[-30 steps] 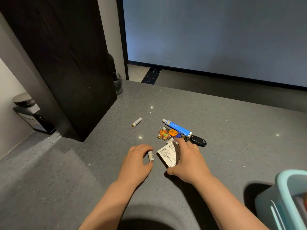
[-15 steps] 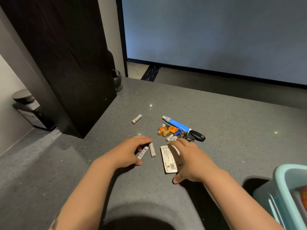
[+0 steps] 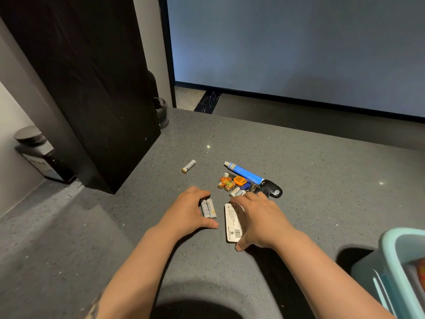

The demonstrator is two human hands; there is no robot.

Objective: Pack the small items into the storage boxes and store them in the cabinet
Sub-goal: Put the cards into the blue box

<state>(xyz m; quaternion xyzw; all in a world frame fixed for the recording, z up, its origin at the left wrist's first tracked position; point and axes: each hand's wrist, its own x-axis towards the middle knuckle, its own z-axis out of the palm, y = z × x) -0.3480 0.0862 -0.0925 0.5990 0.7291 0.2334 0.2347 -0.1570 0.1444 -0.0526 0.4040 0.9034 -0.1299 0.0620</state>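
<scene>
On the grey counter (image 3: pixel 322 180) lie small items. My left hand (image 3: pixel 187 211) curls round two white batteries (image 3: pixel 208 208) lying side by side, thumb at their near end, fingertips at the far end. Arched over a white labelled card pack (image 3: pixel 231 223), my right hand (image 3: pixel 261 218) holds it with the thumb at its near end and fingers at its far end. Beyond the hands lie a lone battery (image 3: pixel 189 166), a blue tube (image 3: pixel 244 173), orange trinkets (image 3: pixel 226 182), another battery (image 3: pixel 236 192) and a black key fob (image 3: pixel 273 190) on a key ring. A teal storage box (image 3: pixel 391 254) stands at the lower right.
A dark cabinet panel (image 3: pixel 92 88) rises at the left, a glass (image 3: pixel 161 112) behind its far corner. A black lidded jar (image 3: pixel 38 153) stands against the left wall. The counter's far edge drops to a dark floor.
My left hand has drawn a second battery beside the first and closed round both. The card pack has turned lengthwise toward me, with my right hand settling over it.
</scene>
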